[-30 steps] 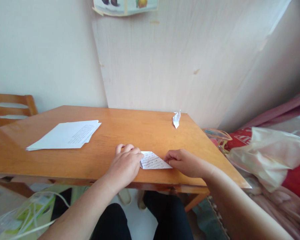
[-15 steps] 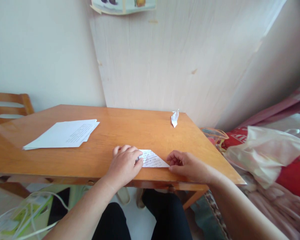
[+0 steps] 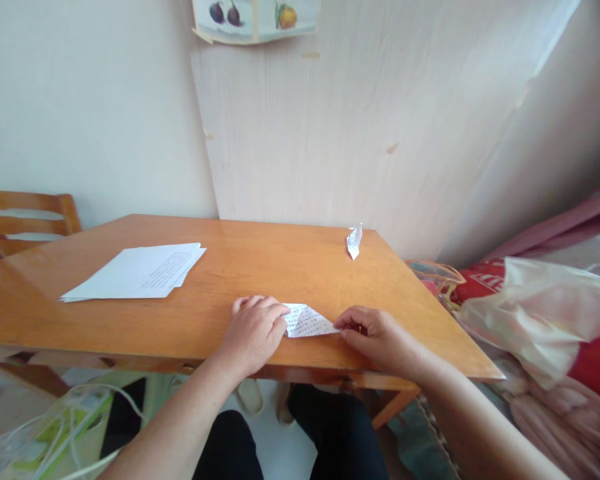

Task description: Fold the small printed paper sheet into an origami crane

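Observation:
A folded sheet of printed paper (image 3: 307,321) lies near the table's front edge, its right end narrowing to a point. My left hand (image 3: 256,332) covers the paper's left end, thumb and fingers closed on it; what lies under the palm is hidden. At the pointed right end, the thumb and index finger of my right hand (image 3: 373,333) pinch the tip, with the other fingers curled in. Farther back on the right stands a small folded paper piece (image 3: 354,241), white with faint print.
A stack of printed sheets (image 3: 135,272) lies on the left of the wooden table (image 3: 260,253). The wall is behind it. A chair (image 3: 30,217) stands at the left, and a whitish plastic bag (image 3: 540,307) lies beyond the right edge.
The view has shifted, so the table sits slightly lower and farther right. My right fingers now pinch the paper's tip, and its outline there has bent slightly. My left hand stays on the left end.

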Action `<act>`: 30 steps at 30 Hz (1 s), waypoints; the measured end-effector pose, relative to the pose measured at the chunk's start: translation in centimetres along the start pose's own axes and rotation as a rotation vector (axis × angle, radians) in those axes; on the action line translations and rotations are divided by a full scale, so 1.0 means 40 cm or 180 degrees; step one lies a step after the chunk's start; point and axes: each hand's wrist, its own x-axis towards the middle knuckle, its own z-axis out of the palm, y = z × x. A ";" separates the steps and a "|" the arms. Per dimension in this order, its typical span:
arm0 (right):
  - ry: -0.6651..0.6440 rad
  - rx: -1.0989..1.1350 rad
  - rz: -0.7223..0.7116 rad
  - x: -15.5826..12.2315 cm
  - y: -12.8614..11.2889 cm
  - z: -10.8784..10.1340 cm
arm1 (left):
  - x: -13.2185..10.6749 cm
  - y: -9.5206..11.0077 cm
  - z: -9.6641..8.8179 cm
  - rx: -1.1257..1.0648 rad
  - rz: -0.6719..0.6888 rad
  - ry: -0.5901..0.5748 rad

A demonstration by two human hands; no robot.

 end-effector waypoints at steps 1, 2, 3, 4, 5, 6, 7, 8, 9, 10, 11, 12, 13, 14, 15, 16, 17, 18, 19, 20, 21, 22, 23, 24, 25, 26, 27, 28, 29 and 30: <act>0.0007 -0.0022 -0.0029 -0.001 -0.002 0.000 | 0.000 0.000 0.000 -0.0008 -0.0004 -0.0013; -0.0006 -0.0050 -0.0058 -0.002 -0.004 0.001 | 0.000 0.000 -0.001 -0.0015 -0.0005 -0.0024; -0.0036 -0.0086 -0.0090 -0.003 -0.005 0.002 | 0.000 0.000 -0.001 -0.0019 -0.0006 -0.0031; -0.0060 -0.0131 -0.0122 -0.004 -0.005 0.004 | 0.000 0.000 -0.002 -0.0024 -0.0007 -0.0034; -0.0081 -0.0172 -0.0157 -0.005 -0.004 0.006 | -0.001 0.000 -0.004 -0.0032 -0.0008 -0.0038; -0.0073 -0.0205 -0.0189 -0.004 -0.003 0.009 | -0.001 0.000 -0.005 -0.0044 -0.0010 -0.0046; -0.0031 -0.0223 -0.0223 -0.003 -0.001 0.011 | -0.001 0.000 -0.007 -0.0065 -0.0010 -0.0056; 0.0032 -0.0220 -0.0263 -0.001 0.000 0.013 | -0.002 0.001 -0.010 -0.0094 -0.0009 -0.0063; 0.0102 -0.0200 -0.0299 0.002 0.001 0.015 | -0.002 0.002 -0.011 -0.0130 -0.0006 -0.0072; 0.0169 -0.0165 -0.0324 0.006 0.002 0.016 | -0.002 0.002 -0.013 -0.0171 0.0004 -0.0079; 0.0236 -0.0126 -0.0335 0.010 0.001 0.016 | -0.002 0.003 -0.013 -0.0210 0.0022 -0.0089; 0.0313 -0.0091 -0.0332 0.013 0.001 0.015 | -0.001 0.004 -0.012 -0.0242 0.0044 -0.0098; 0.0381 -0.0057 -0.0325 0.017 -0.001 0.014 | -0.001 0.004 -0.011 -0.0264 0.0062 -0.0097; 0.0452 -0.0019 -0.0316 0.021 -0.003 0.012 | 0.000 0.004 -0.008 -0.0277 0.0072 -0.0084; 0.0517 0.0022 -0.0305 0.025 -0.006 0.010 | 0.001 0.003 -0.006 -0.0289 0.0069 -0.0052; 0.0574 0.0063 -0.0300 0.028 -0.009 0.007 | 0.002 0.002 -0.004 -0.0308 0.0050 0.0002; 0.0628 0.0109 -0.0306 0.032 -0.012 0.004 | 0.003 0.000 -0.002 -0.0342 0.0019 0.0070; 0.0678 0.0154 -0.0316 0.035 -0.015 0.001 | 0.005 -0.003 -0.001 -0.0394 -0.0007 0.0137; 0.0723 0.0200 -0.0320 0.038 -0.018 -0.002 | 0.007 -0.006 -0.002 -0.0453 -0.0026 0.0192; 0.0755 0.0255 -0.0302 0.042 -0.022 -0.004 | 0.010 -0.010 -0.004 -0.0511 -0.0046 0.0228; 0.0752 0.0338 -0.0263 0.045 -0.024 -0.006 | 0.013 -0.014 -0.008 -0.0564 -0.0068 0.0244; 0.0712 0.0454 -0.0202 0.048 -0.027 -0.007 | 0.017 -0.017 -0.013 -0.0619 -0.0105 0.0241; 0.0652 0.0591 -0.0120 0.050 -0.029 -0.007 | 0.021 -0.021 -0.020 -0.0682 -0.0159 0.0222; 0.0585 0.0734 -0.0034 0.052 -0.030 -0.007 | 0.026 -0.024 -0.029 -0.0771 -0.0226 0.0187; 0.0526 0.0870 0.0045 0.054 -0.030 -0.005 | 0.030 -0.026 -0.038 -0.0903 -0.0310 0.0145; 0.0488 0.0978 0.0112 0.055 -0.030 -0.003 | 0.035 -0.028 -0.048 -0.1068 -0.0381 0.0083; 0.0468 0.1051 0.0166 0.055 -0.028 0.000 | 0.039 -0.031 -0.057 -0.1292 -0.0422 -0.0024; 0.0466 0.1094 0.0213 0.056 -0.026 0.003 | 0.042 -0.033 -0.065 -0.1552 -0.0446 -0.0151; 0.0466 0.1116 0.0254 0.056 -0.023 0.006 | 0.044 -0.036 -0.072 -0.1784 -0.0494 -0.0263; 0.0460 0.1119 0.0295 0.056 -0.020 0.010 | 0.045 -0.038 -0.077 -0.1961 -0.0530 -0.0374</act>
